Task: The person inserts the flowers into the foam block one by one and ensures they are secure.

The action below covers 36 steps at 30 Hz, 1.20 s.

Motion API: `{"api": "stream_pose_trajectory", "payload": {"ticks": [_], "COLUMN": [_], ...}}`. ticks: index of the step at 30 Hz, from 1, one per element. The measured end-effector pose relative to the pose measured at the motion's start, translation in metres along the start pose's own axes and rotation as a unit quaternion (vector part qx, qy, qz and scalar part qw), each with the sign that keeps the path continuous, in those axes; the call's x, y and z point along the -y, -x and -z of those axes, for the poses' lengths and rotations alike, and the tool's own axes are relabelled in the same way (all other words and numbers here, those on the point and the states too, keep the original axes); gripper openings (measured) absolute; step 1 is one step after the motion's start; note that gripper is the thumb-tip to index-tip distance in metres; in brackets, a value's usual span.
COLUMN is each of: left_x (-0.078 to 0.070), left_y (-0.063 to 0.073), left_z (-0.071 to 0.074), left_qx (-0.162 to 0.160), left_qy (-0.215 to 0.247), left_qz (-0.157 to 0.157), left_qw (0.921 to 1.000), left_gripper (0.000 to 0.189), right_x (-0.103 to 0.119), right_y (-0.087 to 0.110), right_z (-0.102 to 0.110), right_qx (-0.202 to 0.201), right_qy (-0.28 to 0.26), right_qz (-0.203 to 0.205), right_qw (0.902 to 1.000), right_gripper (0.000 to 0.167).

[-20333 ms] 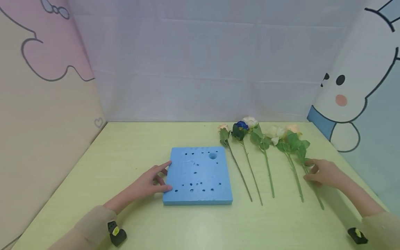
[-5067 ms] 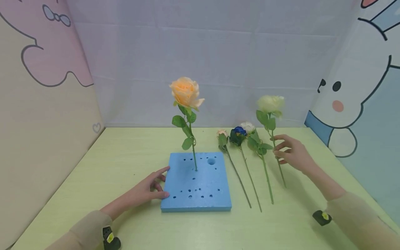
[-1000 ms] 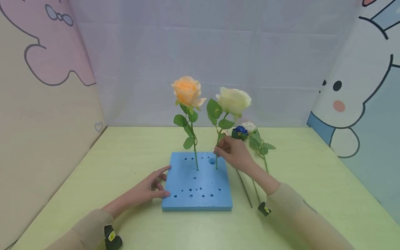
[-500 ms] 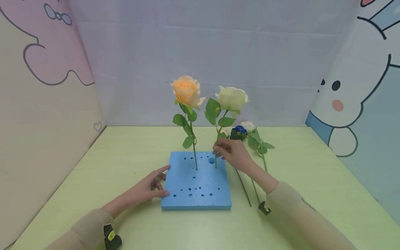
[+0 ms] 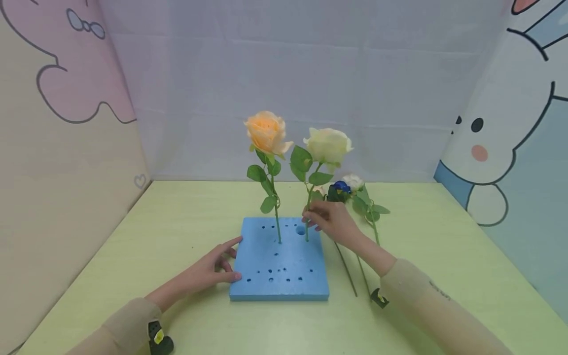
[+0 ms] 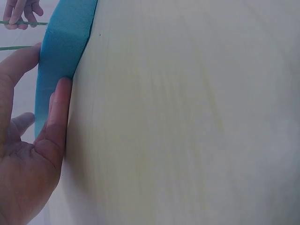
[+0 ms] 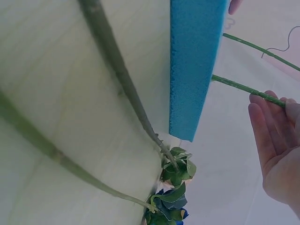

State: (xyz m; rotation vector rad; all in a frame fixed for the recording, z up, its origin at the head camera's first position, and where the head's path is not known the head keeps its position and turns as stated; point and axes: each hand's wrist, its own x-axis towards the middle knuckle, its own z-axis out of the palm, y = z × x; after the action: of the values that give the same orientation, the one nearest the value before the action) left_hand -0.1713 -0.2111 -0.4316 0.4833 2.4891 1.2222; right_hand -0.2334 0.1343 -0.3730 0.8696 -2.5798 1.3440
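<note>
A blue foam block [image 5: 293,266] with several holes lies on the table. My left hand [image 5: 208,268] rests against its left edge, index finger and thumb spread apart; in the left wrist view, the fingers [image 6: 60,108] lie along the block's side. A peach rose [image 5: 266,133] stands upright in the block. To its right, a creamy white rose [image 5: 328,146] leans slightly right with its stem end at the block's surface. My right hand [image 5: 335,222] pinches that rose's green stem [image 7: 241,87] between thumb and fingers, a little above the foam.
Right of the block, a blue rose [image 5: 340,190], a white rose [image 5: 353,182] and a small pale peach rose [image 7: 172,183] lie on the table [image 5: 191,207], stems toward me. My right forearm covers part of their stems. A pale cloth [image 5: 266,74] hangs behind.
The peach rose and creamy white rose, earlier lying at the right, now stand at the block. My right hand carried the white one over; within the last second it barely moves. My left hand stays put.
</note>
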Motion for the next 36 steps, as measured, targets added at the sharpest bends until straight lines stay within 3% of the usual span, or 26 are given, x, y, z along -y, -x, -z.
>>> {"api": "stream_pose_trajectory", "payload": {"ticks": [20, 28, 36], "left_x": [0.003, 0.004, 0.005], "left_y": [-0.001, -0.002, -0.003], "left_z": [-0.003, -0.001, -0.001], "left_qx": [-0.001, -0.004, -0.004], "left_qy": [-0.002, -0.01, -0.009], "left_qz": [0.002, 0.005, 0.014], "left_qw": [1.0, 0.9999, 0.9998], "left_gripper": [0.09, 0.091, 0.091], "right_x": [-0.01, -0.01, -0.012], "right_y": [0.006, 0.002, 0.002], "right_z": [-0.003, -0.004, -0.005], "right_qx": [-0.006, -0.009, -0.007], "right_qy": [-0.024, -0.005, -0.002], "right_qz": [0.019, 0.049, 0.047], "right_qw": [0.9995, 0.9988, 0.9989], "right_gripper": [0.015, 0.014, 0.013]}}
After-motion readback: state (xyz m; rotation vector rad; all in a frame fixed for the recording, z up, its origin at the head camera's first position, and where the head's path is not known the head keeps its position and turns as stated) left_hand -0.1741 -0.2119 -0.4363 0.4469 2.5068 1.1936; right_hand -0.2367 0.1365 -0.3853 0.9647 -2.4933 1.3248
